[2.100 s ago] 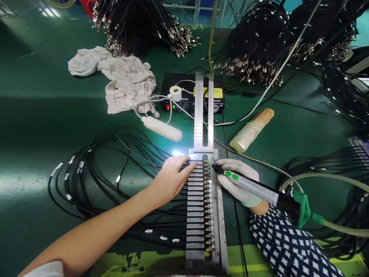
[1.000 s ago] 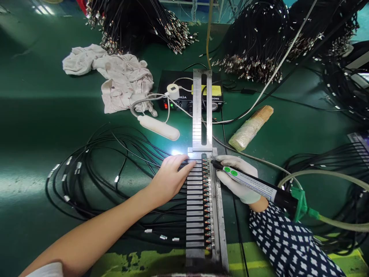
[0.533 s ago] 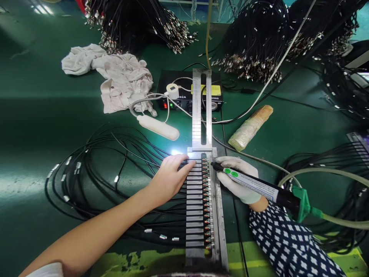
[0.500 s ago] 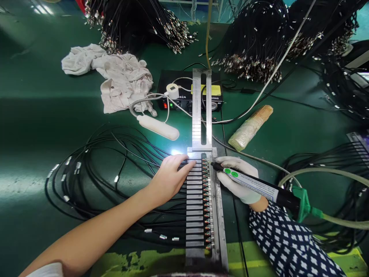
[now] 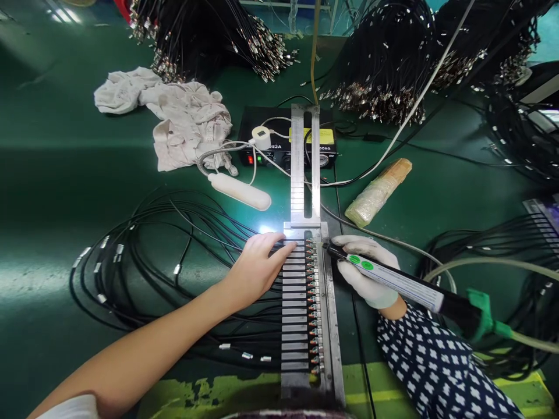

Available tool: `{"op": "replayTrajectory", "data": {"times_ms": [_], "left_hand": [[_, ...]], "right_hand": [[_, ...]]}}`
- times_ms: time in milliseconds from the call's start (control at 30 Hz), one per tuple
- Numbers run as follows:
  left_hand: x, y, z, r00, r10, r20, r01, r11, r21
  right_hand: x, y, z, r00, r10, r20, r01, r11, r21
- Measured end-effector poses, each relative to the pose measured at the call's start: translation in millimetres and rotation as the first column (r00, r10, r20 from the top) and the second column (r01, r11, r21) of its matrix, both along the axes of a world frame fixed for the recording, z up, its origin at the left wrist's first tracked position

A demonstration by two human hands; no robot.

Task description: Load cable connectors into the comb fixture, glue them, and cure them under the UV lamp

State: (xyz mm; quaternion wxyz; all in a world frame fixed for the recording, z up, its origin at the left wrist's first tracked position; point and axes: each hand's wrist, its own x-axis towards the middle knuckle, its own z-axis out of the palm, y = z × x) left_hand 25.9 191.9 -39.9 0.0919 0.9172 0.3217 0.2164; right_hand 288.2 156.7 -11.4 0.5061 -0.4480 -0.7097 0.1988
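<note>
A long metal fixture [image 5: 302, 302] lies lengthwise on the green bench, with several black cables [image 5: 174, 244] clamped in its slots and a row of small connector tips along its groove. My bare left hand [image 5: 257, 267] presses flat on the cables and the fixture's upper left edge. My gloved right hand [image 5: 365, 270] grips a pen-shaped dispenser [image 5: 393, 283] with green dots. Its dark tip touches the top connector in the row. A green fitting and a hose [image 5: 519, 340] run off its rear end.
A black control box [image 5: 283, 148] with lit lamps stands behind the fixture. A white gooseneck lamp [image 5: 239, 192], a crumpled rag [image 5: 183, 119] and a wrapped roll [image 5: 378, 192] lie near it. Bundles of black cables [image 5: 384, 64] pile at the back and right.
My right hand and the dispenser have slid slightly right and back, the tip reaching the top connector. My left hand stays on the fixture.
</note>
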Motion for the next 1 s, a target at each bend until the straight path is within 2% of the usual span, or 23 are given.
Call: {"op": "replayTrajectory", "data": {"times_ms": [67, 200, 1000], "left_hand": [[0.2, 0.1, 0.3, 1.0, 0.0, 0.005, 0.0, 1.0, 0.0], [0.3, -0.1, 0.1, 1.0, 0.007, 0.0, -0.007, 1.0, -0.003], [0.7, 2.0, 2.4, 1.0, -0.008, 0.018, 0.007, 1.0, 0.026]], "right_hand": [[0.9, -1.2, 0.1, 1.0, 0.007, -0.015, -0.007, 1.0, -0.001], [-0.9, -0.8, -0.6, 0.998, 0.007, 0.063, -0.004, 0.999, -0.046], [-3.1, 0.6, 3.1, 0.996, 0.012, 0.092, -0.011, 1.0, -0.017]]}}
